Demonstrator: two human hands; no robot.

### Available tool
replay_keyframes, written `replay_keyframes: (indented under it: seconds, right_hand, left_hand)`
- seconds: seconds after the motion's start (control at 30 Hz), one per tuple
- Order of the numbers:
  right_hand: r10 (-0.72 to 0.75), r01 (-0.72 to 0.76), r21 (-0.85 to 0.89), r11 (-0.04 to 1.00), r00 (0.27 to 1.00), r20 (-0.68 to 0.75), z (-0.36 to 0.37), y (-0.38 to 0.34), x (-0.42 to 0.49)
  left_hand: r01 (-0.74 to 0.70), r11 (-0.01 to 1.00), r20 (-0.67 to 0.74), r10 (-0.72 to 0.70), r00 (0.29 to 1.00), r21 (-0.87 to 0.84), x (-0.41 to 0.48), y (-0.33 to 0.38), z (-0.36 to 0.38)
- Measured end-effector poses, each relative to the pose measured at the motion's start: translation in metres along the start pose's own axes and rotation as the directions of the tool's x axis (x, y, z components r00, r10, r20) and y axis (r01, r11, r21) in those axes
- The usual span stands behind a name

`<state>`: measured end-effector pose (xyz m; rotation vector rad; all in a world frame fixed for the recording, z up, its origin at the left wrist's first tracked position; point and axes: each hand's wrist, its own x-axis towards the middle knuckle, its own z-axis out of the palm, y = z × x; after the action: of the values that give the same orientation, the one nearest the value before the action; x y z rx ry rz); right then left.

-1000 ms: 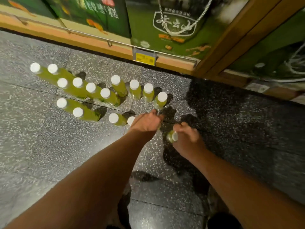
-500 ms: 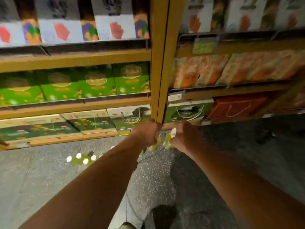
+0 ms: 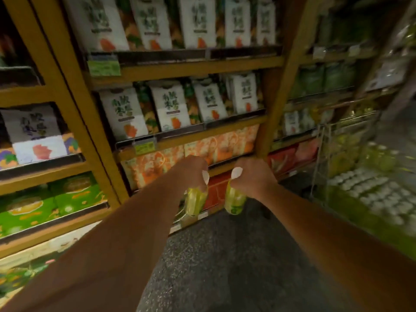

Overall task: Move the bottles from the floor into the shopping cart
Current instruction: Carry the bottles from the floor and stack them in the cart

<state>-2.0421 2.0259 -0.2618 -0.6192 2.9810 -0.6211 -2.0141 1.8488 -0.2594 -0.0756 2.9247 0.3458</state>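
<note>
My left hand point(image 3: 191, 171) grips a yellow-green bottle point(image 3: 195, 202) by its neck, the white cap showing beside my fingers. My right hand point(image 3: 254, 176) holds a second yellow-green bottle point(image 3: 235, 201) the same way, its white cap at my thumb. Both bottles hang upright side by side above the floor. At the right, blurred, stands the wire shopping cart point(image 3: 322, 154), with several white-capped green bottles point(image 3: 369, 190) inside. The bottles left on the floor are out of view.
Wooden store shelves point(image 3: 191, 67) full of white, orange and green boxes rise straight ahead and to the left. Dark speckled floor point(image 3: 225, 255) runs between the shelves and the cart. The right side of the view is motion-blurred.
Both hands took a bottle from the floor cluster and lifted it. My view swung up and to the right, so the floor bottles left view and the cart came in.
</note>
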Motion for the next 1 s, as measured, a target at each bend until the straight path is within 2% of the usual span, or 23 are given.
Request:
replay_keyframes:
  seconds: [0.17,0.27,0.43,0.5,0.53,0.6,0.77,1.0]
  right_hand:
    - [0.168,-0.168,0.007,0.986,0.979,-0.118,-0.061,0.090,0.027]
    - [0.316,-0.305,0.090,0.948,0.933,-0.170,-0.095,0.140,0.041]
    - [0.526,-0.501,0.163,0.850,0.798,-0.294,-0.153,0.224,0.057]
    - [0.561,-0.543,0.154,0.825,0.758,-0.332,-0.165,0.250,0.063]
    - [0.610,-0.600,0.155,0.785,0.705,-0.360,-0.174,0.279,0.064]
    - [0.633,-0.627,0.160,0.762,0.672,-0.385,-0.181,0.296,0.067]
    - [0.707,-0.696,0.219,0.684,0.559,-0.433,-0.210,0.401,0.085]
    - [0.748,-0.727,0.257,0.637,0.502,-0.434,-0.252,0.535,0.113]
  left_hand:
    - [-0.181,0.983,-0.019,0.181,0.983,-0.028,0.088,0.101,-0.023]
    - [-0.294,0.956,0.040,0.293,0.955,0.003,0.145,0.165,-0.033]
    - [-0.478,0.877,0.084,0.473,0.877,0.046,0.238,0.269,-0.044]
    - [-0.535,0.844,0.075,0.531,0.844,0.041,0.259,0.299,-0.045]
    - [-0.583,0.811,0.083,0.579,0.811,0.045,0.280,0.333,-0.040]
    - [-0.605,0.796,0.072,0.602,0.795,0.013,0.293,0.350,-0.038]
    - [-0.670,0.742,0.117,0.668,0.735,-0.026,0.358,0.455,-0.016]
    - [-0.700,0.713,0.104,0.700,0.706,-0.051,0.439,0.574,0.010]
